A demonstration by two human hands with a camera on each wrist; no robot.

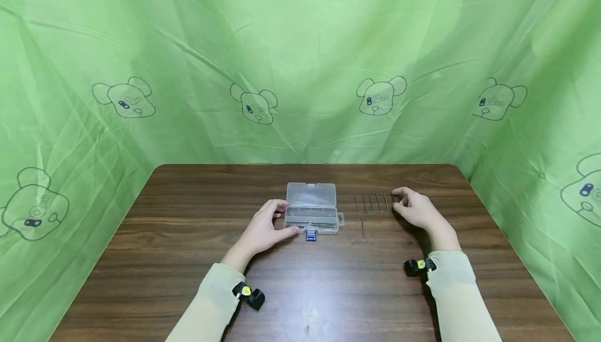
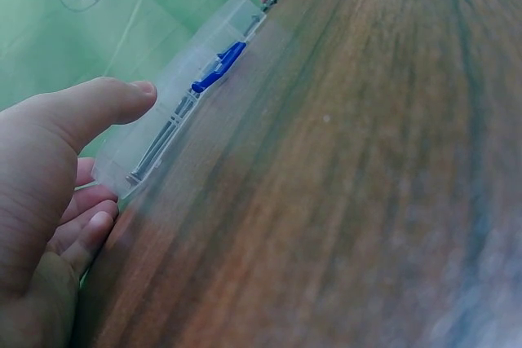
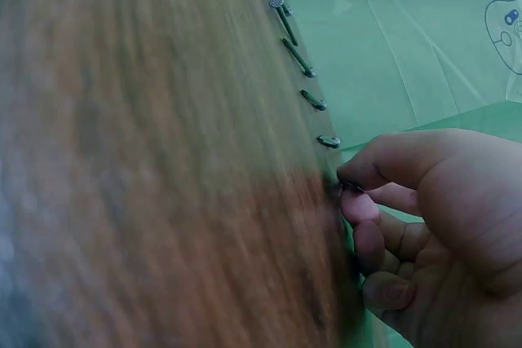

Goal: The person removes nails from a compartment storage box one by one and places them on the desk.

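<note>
A clear plastic box (image 1: 312,210) lies open on the table's middle, its lid folded back and a blue latch (image 1: 310,235) at its front. Thin nails lie inside the box (image 2: 188,112). My left hand (image 1: 283,219) holds the box's left end, thumb (image 2: 106,103) at the front and fingers behind. To the right lies a row of several nails (image 1: 372,203), with one single nail (image 1: 363,229) nearer me. My right hand (image 1: 395,199) is at the row's right end. In the right wrist view its thumb and forefinger pinch the head of the last nail (image 3: 349,187).
The dark wooden table (image 1: 300,290) is enclosed by a green printed cloth (image 1: 300,60) at the back and both sides. Small black and yellow cameras (image 1: 249,294) sit on both wrists. The remaining nails (image 3: 298,55) lie parallel, apart from each other.
</note>
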